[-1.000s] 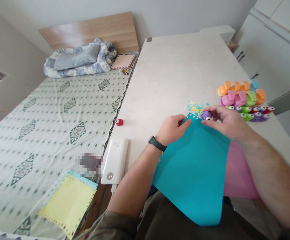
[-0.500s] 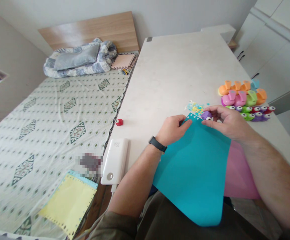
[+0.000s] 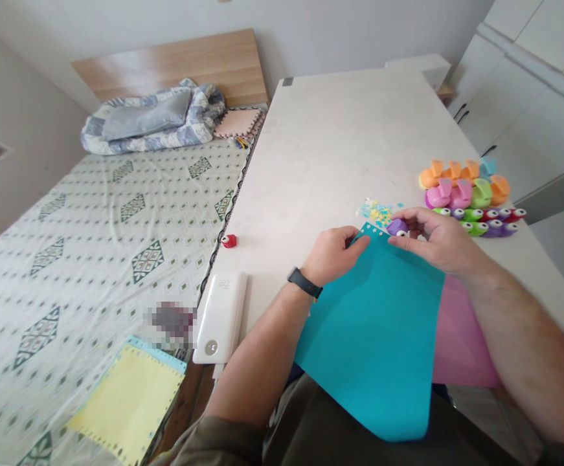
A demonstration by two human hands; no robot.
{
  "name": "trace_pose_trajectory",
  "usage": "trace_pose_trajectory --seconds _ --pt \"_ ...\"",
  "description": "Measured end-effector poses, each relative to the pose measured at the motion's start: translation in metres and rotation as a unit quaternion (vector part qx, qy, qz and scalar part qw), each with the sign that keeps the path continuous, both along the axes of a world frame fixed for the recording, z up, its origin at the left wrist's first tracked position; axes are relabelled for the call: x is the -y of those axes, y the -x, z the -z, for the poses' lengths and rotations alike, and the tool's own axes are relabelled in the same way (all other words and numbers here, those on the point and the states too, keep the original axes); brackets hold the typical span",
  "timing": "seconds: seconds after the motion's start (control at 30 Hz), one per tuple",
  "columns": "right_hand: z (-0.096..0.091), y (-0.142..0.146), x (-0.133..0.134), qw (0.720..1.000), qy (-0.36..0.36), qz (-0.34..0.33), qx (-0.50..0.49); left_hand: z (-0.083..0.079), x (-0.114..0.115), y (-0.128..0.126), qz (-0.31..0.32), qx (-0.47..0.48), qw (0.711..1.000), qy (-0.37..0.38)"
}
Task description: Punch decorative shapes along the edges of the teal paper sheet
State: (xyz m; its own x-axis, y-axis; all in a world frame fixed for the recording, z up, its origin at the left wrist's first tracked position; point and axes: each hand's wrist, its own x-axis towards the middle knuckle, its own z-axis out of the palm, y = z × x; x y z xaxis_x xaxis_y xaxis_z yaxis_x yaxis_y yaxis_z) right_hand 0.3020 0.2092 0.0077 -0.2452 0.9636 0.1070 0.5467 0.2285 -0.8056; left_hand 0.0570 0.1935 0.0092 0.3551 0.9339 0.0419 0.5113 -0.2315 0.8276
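My left hand [image 3: 333, 256] grips the top edge of a teal paper sheet [image 3: 373, 343], which hangs down toward my lap. A row of small star-shaped holes runs along that edge. My right hand [image 3: 437, 241] pinches a small purple craft punch [image 3: 397, 227] fitted over the sheet's edge, close to my left hand. Just beyond the punch lies a small heap of blue and yellow paper cut-outs [image 3: 373, 211]. A pink paper sheet [image 3: 461, 340] lies partly under the teal sheet and my right forearm.
Several orange, pink, green and purple craft punches [image 3: 466, 194] stand on the white table [image 3: 330, 149] to the right. A red punch [image 3: 229, 241] and a white power bank [image 3: 220, 317] sit near its left edge. Beyond that edge, yellow paper [image 3: 129, 401] lies on a patterned bed [image 3: 131, 226].
The whole view has shifted slightly as my head moved. My hands, the purple punch and the teal sheet keep nearly the same hold and position.
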Motion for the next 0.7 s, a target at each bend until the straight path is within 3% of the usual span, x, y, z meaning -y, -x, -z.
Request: trace_pose_trajectory --seconds 0.7 --pt "-0.0062 0.0025 -0.0002 1.0 -0.008 -0.008 0.006 -0.0027 -0.0101 -0.0039 0.055 -0.002 0.998 0.038"
